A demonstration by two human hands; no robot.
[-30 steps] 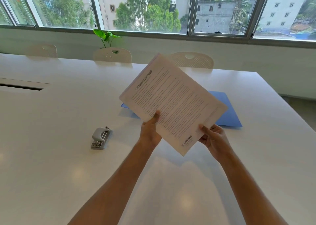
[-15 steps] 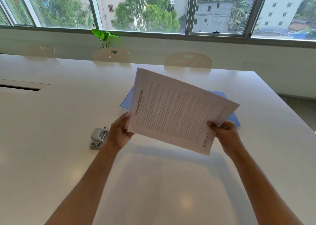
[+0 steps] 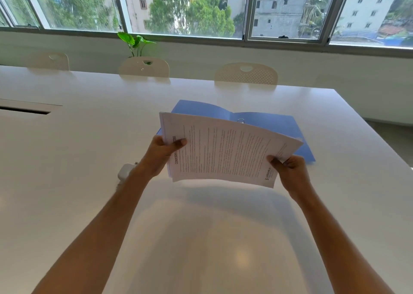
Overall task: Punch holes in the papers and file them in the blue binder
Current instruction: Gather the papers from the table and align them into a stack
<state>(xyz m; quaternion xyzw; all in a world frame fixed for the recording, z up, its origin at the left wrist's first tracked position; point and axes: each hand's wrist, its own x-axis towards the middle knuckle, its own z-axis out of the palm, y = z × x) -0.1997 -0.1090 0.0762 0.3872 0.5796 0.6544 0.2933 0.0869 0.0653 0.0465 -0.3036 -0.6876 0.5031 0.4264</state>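
I hold a stack of printed white papers in the air above the table, turned sideways with the heading at the left. My left hand grips the stack's left end, thumb on top. My right hand grips its right lower corner. Behind the papers the blue binder lies open flat on the table, a metal ring showing at its spine; its near part is hidden by the sheets. The grey hole punch sits on the table, mostly hidden behind my left wrist.
The white table has a long slot at the left. Three pale chairs stand along the far edge, with a green plant behind them under the windows. The table's right edge drops to the floor.
The papers have swung from a steep diagonal to lying sideways and lower. My left hand moved from the bottom edge to the left end, uncovering more of the binder and covering the hole punch.
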